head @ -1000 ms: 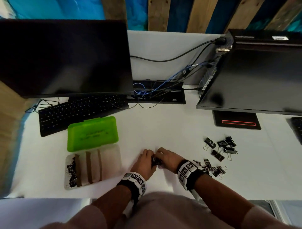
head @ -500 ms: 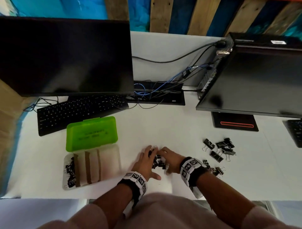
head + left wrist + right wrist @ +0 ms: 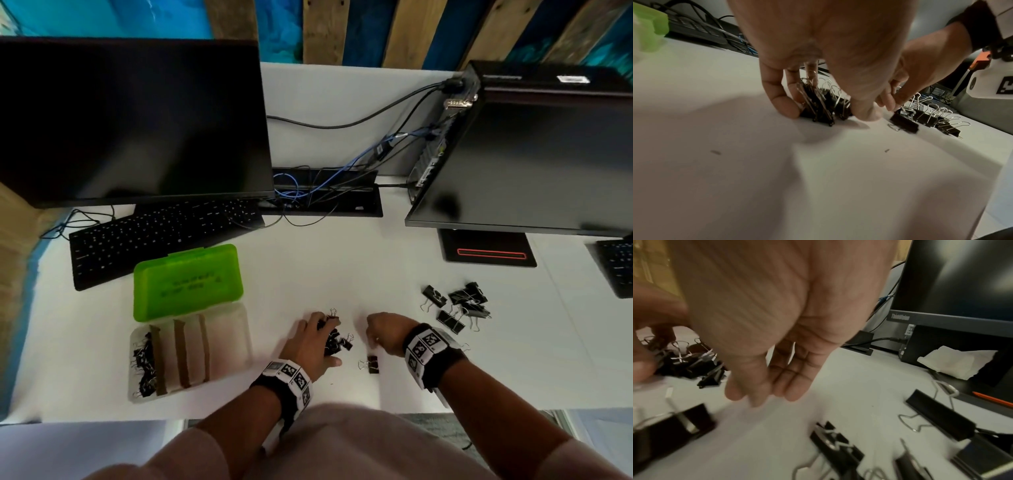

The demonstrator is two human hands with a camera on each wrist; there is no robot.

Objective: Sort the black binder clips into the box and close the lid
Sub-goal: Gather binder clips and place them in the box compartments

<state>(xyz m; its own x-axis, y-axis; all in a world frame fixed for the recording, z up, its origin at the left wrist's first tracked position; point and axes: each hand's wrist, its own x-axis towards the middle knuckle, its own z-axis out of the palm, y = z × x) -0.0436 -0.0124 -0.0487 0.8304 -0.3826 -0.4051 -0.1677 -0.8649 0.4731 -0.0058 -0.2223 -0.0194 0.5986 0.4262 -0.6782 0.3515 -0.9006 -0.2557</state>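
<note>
My left hand [image 3: 323, 337] grips a bunch of small black binder clips [image 3: 337, 342] against the white desk; in the left wrist view the thumb and fingers [image 3: 781, 104] curl round the bunch [image 3: 822, 105]. My right hand [image 3: 371, 334] hovers just right of it with relaxed fingers [image 3: 777, 382], holding nothing. One clip [image 3: 372, 364] lies loose between the hands. The box [image 3: 236, 342] stands at the left, its green lid [image 3: 186, 282] folded back. Small clips [image 3: 144, 363] fill its leftmost compartment.
Larger black clips [image 3: 459, 305] lie scattered at the right, several right under my right hand [image 3: 836, 444]. A keyboard [image 3: 161, 236] and monitor [image 3: 130, 120] stand behind the box. A second monitor [image 3: 534, 164] is at the back right.
Both hands were together on the clip bunch; my right hand has let go and drawn off to the right. My left hand keeps the bunch. One clip now lies loose on the desk.
</note>
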